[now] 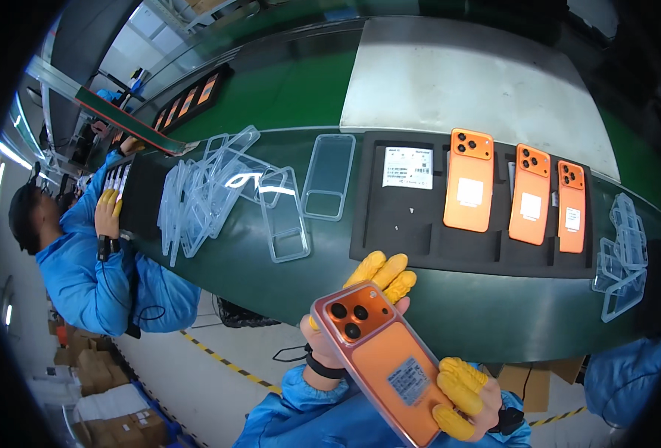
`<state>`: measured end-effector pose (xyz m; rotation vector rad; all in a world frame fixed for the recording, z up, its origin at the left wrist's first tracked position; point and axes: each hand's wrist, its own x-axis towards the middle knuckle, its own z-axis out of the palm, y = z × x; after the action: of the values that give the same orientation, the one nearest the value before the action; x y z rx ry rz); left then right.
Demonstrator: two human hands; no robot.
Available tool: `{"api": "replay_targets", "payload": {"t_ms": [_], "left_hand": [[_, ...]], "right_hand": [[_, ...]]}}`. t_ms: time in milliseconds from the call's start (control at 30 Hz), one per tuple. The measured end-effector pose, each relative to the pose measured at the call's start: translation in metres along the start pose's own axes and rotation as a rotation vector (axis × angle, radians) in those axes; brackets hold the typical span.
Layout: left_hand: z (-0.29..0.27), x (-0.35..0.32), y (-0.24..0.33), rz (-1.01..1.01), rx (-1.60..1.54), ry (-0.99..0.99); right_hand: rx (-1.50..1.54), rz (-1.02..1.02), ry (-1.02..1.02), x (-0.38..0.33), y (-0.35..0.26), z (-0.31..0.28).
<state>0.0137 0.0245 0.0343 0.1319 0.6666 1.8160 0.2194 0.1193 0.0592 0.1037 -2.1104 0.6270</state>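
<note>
Orange rectangular phone with a three-lens camera block and pale printed label, held up just off the near edge of the dark green curved worktop. In the head view, slanted with back upward, camera end toward the worktop, clear plastic rim along the edge; likely angled so as to keep lenses and edges in sight. Cradled from beneath by the left hand: yellow-covered fingers close together, showing past the top end, probably to bear the weight. Pinched at the lower right edge by the right hand, with bent yellow-covered fingers and thumb, probably for firm control of that side. Cannot tell whether every corner sits snug in the rim.

Beyond, on the worktop: black foam tray with three orange phones, backs up, side by side, presumably spaced against scratching. Left of the tray, clear plastic cases in an overlapping heap, perhaps for quick picking; between heap and tray, single clear case. At far right, smaller cluster of clear cases.
</note>
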Motion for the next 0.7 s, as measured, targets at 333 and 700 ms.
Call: {"api": "replay_targets", "payload": {"t_ms": [333,700], "left_hand": [[0.009,-0.006,0.005,-0.129,-0.116,0.065],[-0.009,-0.008,0.002,-0.185,-0.160,-0.127]], "right_hand": [[-0.085,-0.351,-0.054,0.015,0.009,-0.009],[-0.097,-0.431,-0.080,0.008,0.008,-0.008]]}}
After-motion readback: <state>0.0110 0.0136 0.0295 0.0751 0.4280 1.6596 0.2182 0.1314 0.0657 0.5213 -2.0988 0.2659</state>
